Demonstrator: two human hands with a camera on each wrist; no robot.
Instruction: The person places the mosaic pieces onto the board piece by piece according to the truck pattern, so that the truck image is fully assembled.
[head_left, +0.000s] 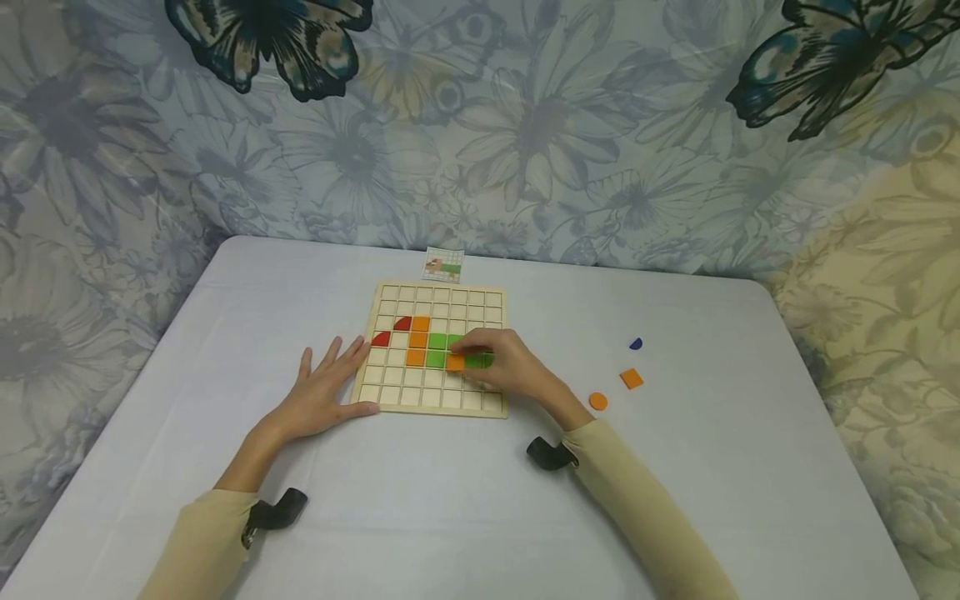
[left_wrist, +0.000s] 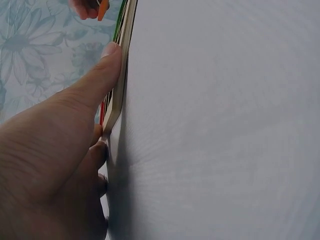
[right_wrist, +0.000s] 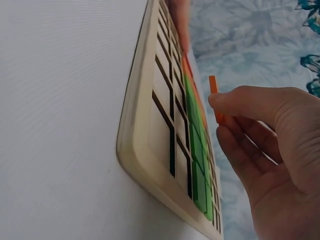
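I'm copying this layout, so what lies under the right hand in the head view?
Beneath the right hand is the gridded board, with green tiles partly showing. It pinches an orange tile. What the covered cells hold can't be seen.

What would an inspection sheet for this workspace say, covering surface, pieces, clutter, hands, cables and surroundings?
Surface: white table.
Job's things: board carries red tiles, orange tiles and green tiles; card lies beyond it.
Clutter: orange disc, orange square and blue half-disc lie loose, right of the board.
Hands: left hand touches the board's rim, fingers spread; right hand pinches an orange piece over the board.
Cables: nothing seen.
Surroundings: wall patterned with flowers and butterflies.
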